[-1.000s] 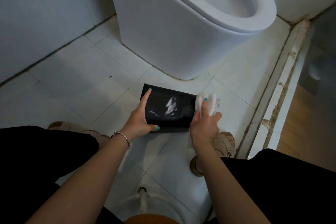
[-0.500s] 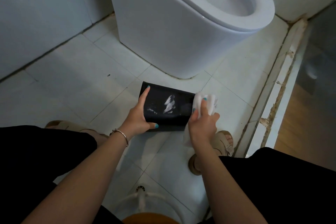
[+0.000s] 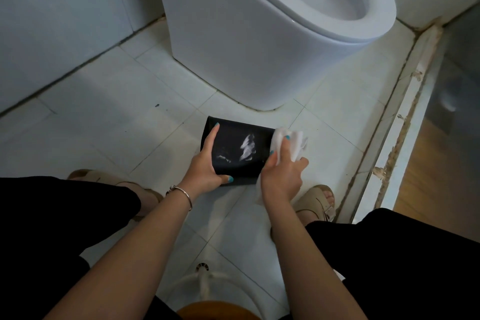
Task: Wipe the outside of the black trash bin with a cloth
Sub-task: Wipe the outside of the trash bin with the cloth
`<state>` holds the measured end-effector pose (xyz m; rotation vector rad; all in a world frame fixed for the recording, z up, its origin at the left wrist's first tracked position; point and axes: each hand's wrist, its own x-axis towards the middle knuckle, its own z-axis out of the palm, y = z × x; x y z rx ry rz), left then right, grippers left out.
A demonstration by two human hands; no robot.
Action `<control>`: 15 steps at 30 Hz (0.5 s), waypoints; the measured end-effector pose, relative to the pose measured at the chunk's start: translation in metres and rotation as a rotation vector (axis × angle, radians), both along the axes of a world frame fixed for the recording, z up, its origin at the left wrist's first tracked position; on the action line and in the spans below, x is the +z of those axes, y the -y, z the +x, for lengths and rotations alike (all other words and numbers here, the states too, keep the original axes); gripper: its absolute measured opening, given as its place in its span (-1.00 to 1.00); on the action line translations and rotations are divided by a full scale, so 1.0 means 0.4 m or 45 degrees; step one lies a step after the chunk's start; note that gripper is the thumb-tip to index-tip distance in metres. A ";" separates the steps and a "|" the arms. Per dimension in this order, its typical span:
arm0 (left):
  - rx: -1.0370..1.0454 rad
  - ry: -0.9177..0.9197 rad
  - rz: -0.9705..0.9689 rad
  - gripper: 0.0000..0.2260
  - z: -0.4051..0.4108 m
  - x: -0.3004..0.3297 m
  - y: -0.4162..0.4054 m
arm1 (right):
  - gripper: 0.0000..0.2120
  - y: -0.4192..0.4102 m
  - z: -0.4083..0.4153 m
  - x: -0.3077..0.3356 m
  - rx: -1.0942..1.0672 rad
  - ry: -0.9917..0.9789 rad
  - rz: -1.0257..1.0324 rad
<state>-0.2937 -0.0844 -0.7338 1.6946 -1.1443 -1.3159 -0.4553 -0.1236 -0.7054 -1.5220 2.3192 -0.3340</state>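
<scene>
Left hand (image 3: 205,169) grips black trash bin (image 3: 237,156), steadying | right hand (image 3: 281,174) bunches cloth (image 3: 291,144) at right edge | we advise firm overlapping strokes across white smears (image 3: 246,148).

I find nothing I can read anywhere in this view. The black trash bin (image 3: 237,153) carries pale streaks on its upper face, but they form no letters or numbers that I can make out. The white toilet (image 3: 259,41) on the far side shows me no brand mark or label.
</scene>
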 end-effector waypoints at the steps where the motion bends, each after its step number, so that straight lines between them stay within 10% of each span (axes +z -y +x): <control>1: 0.001 0.002 0.000 0.15 0.001 -0.002 0.001 | -0.55 -0.005 0.003 0.001 0.083 -0.019 -0.005; 5: 0.011 0.015 0.006 0.15 -0.001 0.000 0.000 | -0.56 -0.001 -0.052 -0.002 0.348 -0.041 -0.036; 10: 0.023 0.011 -0.005 0.17 -0.003 0.002 0.008 | -0.56 0.008 -0.005 0.000 -0.116 0.064 -0.024; 15: 0.022 0.039 0.008 0.17 -0.004 -0.003 0.006 | -0.54 -0.028 -0.030 -0.005 0.333 0.021 -0.066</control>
